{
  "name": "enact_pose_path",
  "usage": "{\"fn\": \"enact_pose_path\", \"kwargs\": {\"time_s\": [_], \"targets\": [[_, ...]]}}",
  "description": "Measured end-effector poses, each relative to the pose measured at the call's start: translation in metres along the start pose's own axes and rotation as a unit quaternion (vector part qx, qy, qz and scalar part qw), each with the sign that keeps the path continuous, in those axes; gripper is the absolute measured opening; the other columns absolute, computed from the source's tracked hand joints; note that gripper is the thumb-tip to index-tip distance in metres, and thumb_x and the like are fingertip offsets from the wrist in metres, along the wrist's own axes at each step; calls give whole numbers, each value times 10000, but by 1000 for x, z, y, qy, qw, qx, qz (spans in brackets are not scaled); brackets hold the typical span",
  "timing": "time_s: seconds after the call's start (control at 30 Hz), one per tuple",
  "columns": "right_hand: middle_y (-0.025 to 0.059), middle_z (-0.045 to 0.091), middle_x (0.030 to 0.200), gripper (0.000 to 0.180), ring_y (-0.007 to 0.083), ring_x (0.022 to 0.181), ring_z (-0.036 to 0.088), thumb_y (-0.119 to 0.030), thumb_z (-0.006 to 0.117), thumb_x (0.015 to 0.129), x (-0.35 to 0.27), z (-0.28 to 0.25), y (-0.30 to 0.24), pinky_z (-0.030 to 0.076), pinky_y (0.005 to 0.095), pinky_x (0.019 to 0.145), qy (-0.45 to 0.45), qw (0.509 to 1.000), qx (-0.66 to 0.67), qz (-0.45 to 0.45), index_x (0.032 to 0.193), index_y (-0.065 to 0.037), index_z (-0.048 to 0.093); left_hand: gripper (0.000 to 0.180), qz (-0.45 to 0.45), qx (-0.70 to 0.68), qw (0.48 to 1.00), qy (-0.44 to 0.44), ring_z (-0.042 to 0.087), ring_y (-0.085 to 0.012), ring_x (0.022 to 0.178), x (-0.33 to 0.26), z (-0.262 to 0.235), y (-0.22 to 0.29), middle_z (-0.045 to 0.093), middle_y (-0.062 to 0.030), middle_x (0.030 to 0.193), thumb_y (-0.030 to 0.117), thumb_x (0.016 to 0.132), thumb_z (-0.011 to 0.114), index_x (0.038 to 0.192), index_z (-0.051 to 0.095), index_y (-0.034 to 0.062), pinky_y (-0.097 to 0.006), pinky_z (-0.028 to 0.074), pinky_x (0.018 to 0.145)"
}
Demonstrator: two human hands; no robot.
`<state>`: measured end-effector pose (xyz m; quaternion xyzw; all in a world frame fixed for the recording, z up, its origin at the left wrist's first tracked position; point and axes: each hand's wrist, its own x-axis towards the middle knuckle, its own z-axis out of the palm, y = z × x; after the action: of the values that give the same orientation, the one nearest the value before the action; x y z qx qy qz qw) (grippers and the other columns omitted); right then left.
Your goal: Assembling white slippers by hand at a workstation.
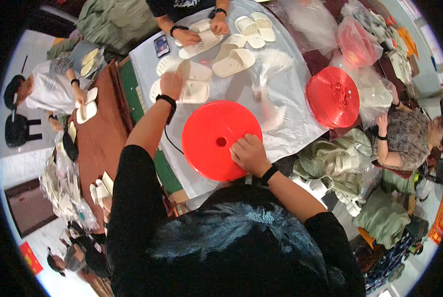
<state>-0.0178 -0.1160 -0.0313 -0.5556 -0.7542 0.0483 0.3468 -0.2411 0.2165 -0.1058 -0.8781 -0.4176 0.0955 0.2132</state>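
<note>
A round red plastic reel (211,126) with a small dark centre hole lies flat right in front of me. On its right side rests my right hand (250,154), fingers curled; anything inside them is hidden. Farther off to the left, my left hand (172,85) is smeared by motion over a pair of cream slippers (195,91), so its fingers cannot be made out. A thin dark cord (173,141) runs below my left wrist towards the reel. Beyond the reel lie two bundles of thin translucent strands (277,62).
Across the white-covered table (290,141), a person's hands (186,37) handle cream slippers. A phone (161,45) lies at the far left edge, more slippers (255,29) at the back. A red ribbon roll (333,97) stands at the right. Other people work at both sides.
</note>
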Motion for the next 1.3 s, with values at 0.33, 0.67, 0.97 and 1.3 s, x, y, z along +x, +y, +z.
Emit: {"fn": "enact_pose_path", "kwargs": {"time_s": [0.33, 0.67, 0.97, 1.3], "targets": [[92, 531, 682, 196, 304, 692, 523, -158, 676, 801, 13, 3, 9, 414, 450, 622, 6, 994, 111, 9, 690, -84, 533, 154, -58, 46, 996, 57, 672, -267, 851, -48, -159, -61, 657, -102, 888, 117, 842, 601, 993, 630, 105, -385, 541, 706], [-7, 492, 672, 255, 80, 653, 449, -133, 612, 947, -31, -98, 85, 372, 261, 594, 206, 880, 302, 303, 737, -11, 532, 206, 110, -69, 989, 65, 591, -255, 904, -140, -259, 72, 561, -108, 912, 173, 839, 586, 1019, 637, 86, -374, 501, 737], [58, 471, 648, 228, 174, 634, 465, -58, 646, 883, -55, -169, 52, 375, 315, 602, 181, 950, 158, 199, 704, -8, 513, 256, 72, -146, 984, 78, 568, -285, 1006, -170, -228, 135, 564, -132, 984, 143, 821, 585, 1069, 643, 122, -402, 468, 817], [72, 523, 667, 194, 272, 650, 511, -20, 734, 713, -53, -188, -10, 413, 390, 594, -26, 995, 44, -82, 694, -65, 546, 380, 46, -284, 944, 159, 486, -381, 1234, -209, -245, 124, 568, -158, 1172, 84, 784, 676, 1161, 652, 131, -461, 420, 990]]}}
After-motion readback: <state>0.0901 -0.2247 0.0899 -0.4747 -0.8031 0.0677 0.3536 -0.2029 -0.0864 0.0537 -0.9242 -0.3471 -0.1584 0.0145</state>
